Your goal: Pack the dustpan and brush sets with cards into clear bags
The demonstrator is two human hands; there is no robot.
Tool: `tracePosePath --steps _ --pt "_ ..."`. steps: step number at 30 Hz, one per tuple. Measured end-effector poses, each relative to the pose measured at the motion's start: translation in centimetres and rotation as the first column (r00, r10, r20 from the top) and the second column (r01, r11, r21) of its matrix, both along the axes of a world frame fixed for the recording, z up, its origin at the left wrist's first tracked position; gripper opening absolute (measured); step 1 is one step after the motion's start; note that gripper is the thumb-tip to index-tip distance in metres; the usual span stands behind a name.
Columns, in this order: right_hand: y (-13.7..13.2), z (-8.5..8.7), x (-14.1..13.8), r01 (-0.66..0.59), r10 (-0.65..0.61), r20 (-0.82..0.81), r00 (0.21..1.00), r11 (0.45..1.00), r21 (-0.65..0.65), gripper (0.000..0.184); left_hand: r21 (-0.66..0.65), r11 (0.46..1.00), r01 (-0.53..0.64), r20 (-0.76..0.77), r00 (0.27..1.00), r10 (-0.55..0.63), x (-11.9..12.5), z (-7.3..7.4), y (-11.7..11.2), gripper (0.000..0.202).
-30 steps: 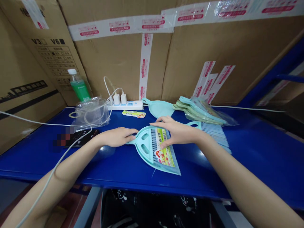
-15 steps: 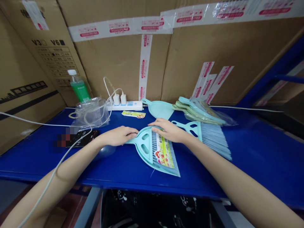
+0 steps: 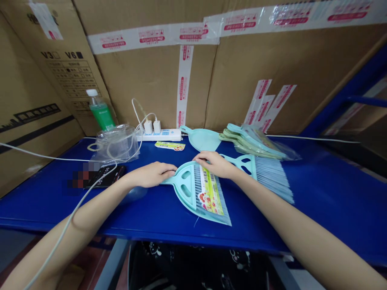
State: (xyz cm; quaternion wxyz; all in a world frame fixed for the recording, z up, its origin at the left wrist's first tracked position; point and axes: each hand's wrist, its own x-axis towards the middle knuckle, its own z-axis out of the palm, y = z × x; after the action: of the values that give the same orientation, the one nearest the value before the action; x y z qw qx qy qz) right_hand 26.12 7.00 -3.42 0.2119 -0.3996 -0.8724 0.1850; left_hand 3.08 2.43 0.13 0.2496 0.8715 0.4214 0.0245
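A light-blue dustpan [image 3: 187, 206] lies on the table with a matching hand brush [image 3: 190, 184] nested in it, bristles toward the lower right. A yellow-and-white printed card [image 3: 211, 191] rests over the bristles. My left hand [image 3: 155, 174] is closed around the handle end, which its fingers partly hide. At the far rim, my right hand [image 3: 215, 164] has thumb and fingers closed on the dustpan's edge, beside the card's upper end. Just right of that hand lies a second light-blue brush [image 3: 270, 175], partly covered by my right forearm.
Behind are another blue dustpan [image 3: 205, 139], a stack of bagged blue and green sets [image 3: 256, 141], a loose card [image 3: 169, 146] and a white power strip [image 3: 166, 135]. At left are clear plastic bags [image 3: 119, 145], a phone [image 3: 110, 176], a green bottle [image 3: 101, 112] and a trailing cable [image 3: 72, 217].
The dustpan with its brush and card has shifted slightly to the right. My right hand's fingers have drawn closer together at the rim. The left hand keeps its hold on the handle.
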Motion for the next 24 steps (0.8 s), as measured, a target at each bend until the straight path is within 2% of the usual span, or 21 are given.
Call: tracePosePath --steps 5,9,11,14,15,17,19,24 --pt "0.0 0.8 0.7 0.018 -0.018 0.002 1.000 1.000 -0.006 0.031 0.064 0.998 -0.017 0.014 1.000 0.016 -0.1 0.2 0.1 0.034" --pt "0.3 1.4 1.7 0.071 -0.072 -0.037 0.997 0.997 -0.033 0.029 0.163 0.966 -0.200 0.033 0.980 0.198 -0.6 -0.1 1.1 0.033" --pt "0.6 1.6 2.3 0.103 -0.107 -0.074 0.992 0.993 -0.057 0.029 0.155 0.949 -0.276 0.127 0.958 0.258 -0.8 -0.5 1.9 0.030" --pt "1.1 1.5 2.9 0.158 -0.171 -0.141 0.975 0.983 -0.099 0.028 -0.026 0.928 -0.372 0.401 0.846 0.351 -0.6 -1.6 2.9 0.027" --pt "1.3 1.4 3.0 0.169 -0.187 -0.160 0.969 0.978 -0.118 0.027 -0.095 0.922 -0.376 0.450 0.810 0.377 -0.5 -1.9 3.1 0.026" --pt "1.4 1.1 2.9 0.175 -0.203 -0.184 0.962 0.972 -0.158 0.026 -0.192 0.906 -0.376 0.483 0.768 0.421 -0.2 -2.5 3.3 0.023" --pt "1.5 0.9 2.7 0.172 -0.206 -0.183 0.961 0.967 -0.188 0.026 -0.247 0.895 -0.372 0.477 0.757 0.446 0.0 -2.7 3.4 0.021" --pt "1.4 0.5 2.3 0.145 -0.172 -0.136 0.976 0.971 -0.188 0.025 -0.274 0.897 -0.347 0.474 0.763 0.440 -0.1 -2.6 3.2 0.021"
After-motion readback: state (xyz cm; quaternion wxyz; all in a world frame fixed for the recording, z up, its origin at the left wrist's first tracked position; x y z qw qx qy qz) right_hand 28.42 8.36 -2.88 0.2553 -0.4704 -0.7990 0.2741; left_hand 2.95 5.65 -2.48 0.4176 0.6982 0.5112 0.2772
